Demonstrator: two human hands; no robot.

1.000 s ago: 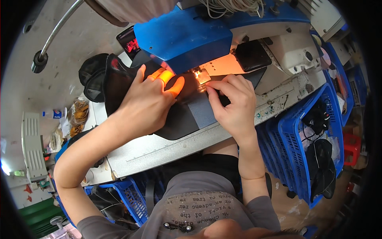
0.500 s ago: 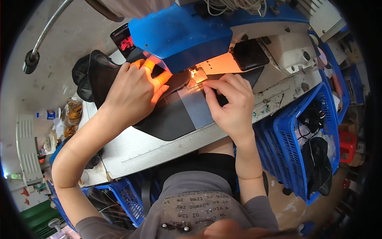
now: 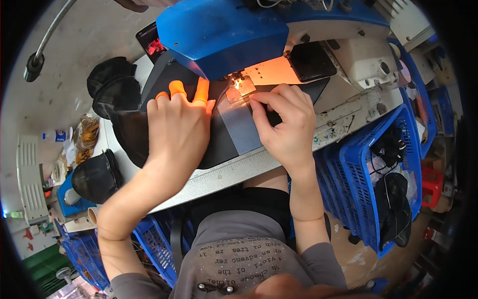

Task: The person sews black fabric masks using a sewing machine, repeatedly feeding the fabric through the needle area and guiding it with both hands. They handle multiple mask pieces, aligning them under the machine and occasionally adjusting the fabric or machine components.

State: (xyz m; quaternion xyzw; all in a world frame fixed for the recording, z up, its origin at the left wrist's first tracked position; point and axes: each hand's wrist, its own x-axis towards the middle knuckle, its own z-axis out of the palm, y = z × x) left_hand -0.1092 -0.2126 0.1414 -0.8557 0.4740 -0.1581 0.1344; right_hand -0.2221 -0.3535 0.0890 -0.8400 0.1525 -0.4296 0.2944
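Observation:
Flat under both hands lies a black fabric piece [image 3: 219, 144] with a grey mesh panel [image 3: 241, 129], reaching to the lit needle area [image 3: 240, 88] of a blue sewing machine [image 3: 224, 37]. My left hand [image 3: 179, 127] rests palm down on the black material, left of the needle. Its fingers are stretched out, and several wear orange finger covers [image 3: 201, 90]. Just right of the needle, my right hand [image 3: 289, 124] has thumb and forefinger pinched together at the mesh's upper edge. Whatever sits between those fingertips is too small to make out.
Black sewn pieces [image 3: 117, 92] are heaped left of the work, and another black piece [image 3: 94, 177] sits lower left. A phone [image 3: 151, 41] stands behind; a black, flat object [image 3: 312, 62] lies on the machine bed. Blue baskets [image 3: 356, 164] stand at the right.
My left hand has drawn back from beneath the machine head and turned, its forearm swinging right. My right hand keeps its pinch by the needle. The view has shifted slightly.

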